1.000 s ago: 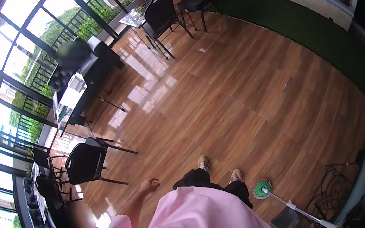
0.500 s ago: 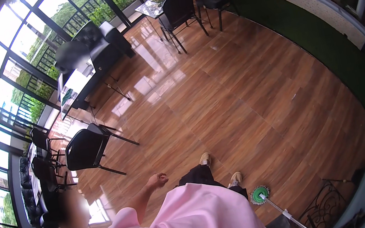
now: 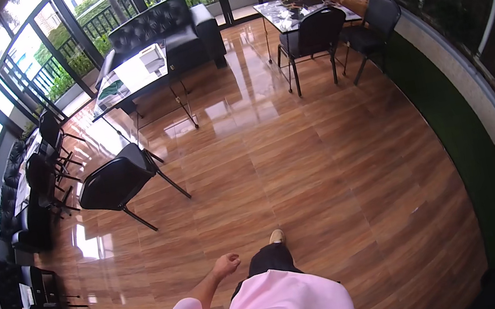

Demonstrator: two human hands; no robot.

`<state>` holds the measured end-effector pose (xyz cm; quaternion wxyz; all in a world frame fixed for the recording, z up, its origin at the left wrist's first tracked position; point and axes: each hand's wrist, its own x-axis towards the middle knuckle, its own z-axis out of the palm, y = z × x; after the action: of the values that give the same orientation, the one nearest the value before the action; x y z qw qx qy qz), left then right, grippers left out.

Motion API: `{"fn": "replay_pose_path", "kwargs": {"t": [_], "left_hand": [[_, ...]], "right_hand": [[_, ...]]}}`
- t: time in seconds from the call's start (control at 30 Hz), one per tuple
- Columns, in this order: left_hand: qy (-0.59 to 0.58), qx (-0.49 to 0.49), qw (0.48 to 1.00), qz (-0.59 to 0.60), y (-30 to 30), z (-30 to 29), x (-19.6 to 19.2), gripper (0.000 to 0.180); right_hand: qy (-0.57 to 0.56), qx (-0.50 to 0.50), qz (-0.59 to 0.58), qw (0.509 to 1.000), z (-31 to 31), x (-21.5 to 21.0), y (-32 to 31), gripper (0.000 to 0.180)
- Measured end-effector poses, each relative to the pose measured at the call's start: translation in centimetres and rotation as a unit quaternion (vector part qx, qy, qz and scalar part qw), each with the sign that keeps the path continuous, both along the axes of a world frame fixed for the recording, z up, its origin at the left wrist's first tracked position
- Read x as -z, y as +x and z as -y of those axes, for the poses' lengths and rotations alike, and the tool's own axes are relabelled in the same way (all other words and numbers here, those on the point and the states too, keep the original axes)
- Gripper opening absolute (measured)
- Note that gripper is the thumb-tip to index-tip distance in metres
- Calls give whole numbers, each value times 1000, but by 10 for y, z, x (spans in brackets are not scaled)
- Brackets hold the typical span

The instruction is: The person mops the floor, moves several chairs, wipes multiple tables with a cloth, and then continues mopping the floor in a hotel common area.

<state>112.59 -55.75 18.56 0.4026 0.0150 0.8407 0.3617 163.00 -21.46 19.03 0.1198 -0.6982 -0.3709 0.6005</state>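
Note:
My left hand (image 3: 226, 265) hangs out in front of my left side, above the brown plank floor (image 3: 336, 205). Its fingers are loosely curled in, and I see nothing in them. It touches nothing and is nearest to my dark trousers (image 3: 271, 260). A pink shirt (image 3: 275, 308) covers my body, and one tan shoe (image 3: 276, 237) shows in front of it. My right hand and arm are out of sight.
A black chair (image 3: 118, 180) stands ahead on the left. Beyond it are a glass-topped table (image 3: 137, 74) and a black tufted sofa (image 3: 152, 25). Another table (image 3: 301, 9) with black chairs (image 3: 320, 32) stands far right. Green turf (image 3: 456, 137) runs along the right side.
My view has shifted, bringing the far sofa and tables further right in the picture. The green-headed mop at lower right has gone out of view. My left hand stays loosely curled.

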Motion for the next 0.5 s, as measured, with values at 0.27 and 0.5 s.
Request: {"fn": "replay_pose_path", "kwargs": {"t": [0.27,0.5], "left_hand": [[76,-76,994,-32,-155,-43,-22,43],[109,-161,981,-22,-248,-121,-15,36]], "right_hand": [[-34,-26,45,998,-163,19,-136,17],[14,-151,158,976,-245,-20,-297,13]]}}
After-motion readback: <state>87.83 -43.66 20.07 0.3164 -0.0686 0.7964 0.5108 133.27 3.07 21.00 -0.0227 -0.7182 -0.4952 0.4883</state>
